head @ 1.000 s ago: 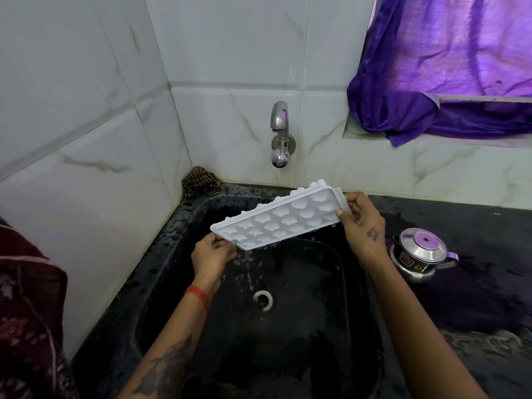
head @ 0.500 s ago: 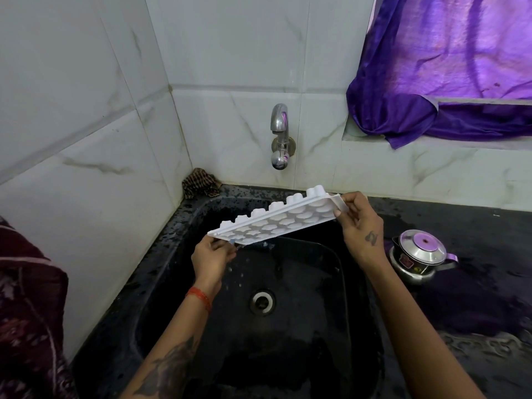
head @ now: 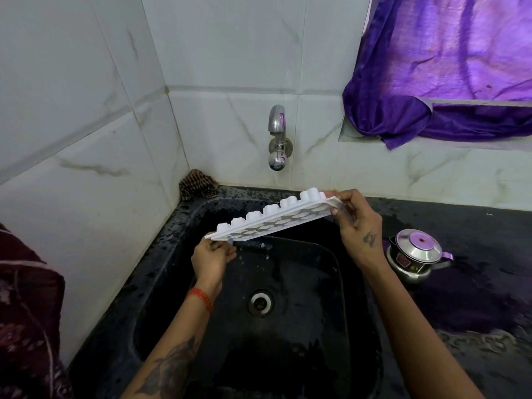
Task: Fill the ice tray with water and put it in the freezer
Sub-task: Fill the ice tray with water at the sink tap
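Both hands hold the white ice tray [head: 273,218] by its ends above the black sink [head: 161,254]: left hand [head: 211,259] pinching the lower end, right hand [head: 357,223] gripping the raised end. Held so steeply tilted, any water would spill out; a wet rim could slip. Its cups look empty, and nothing runs from the tap [head: 277,136] beyond the hands.

ice tray [head: 273,218] above sink [head: 161,272], tap [head: 277,136] behind

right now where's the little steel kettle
In the head view the steel kettle stands on the black counter to the right of the sink, just beyond the right hand gripping the ice tray.
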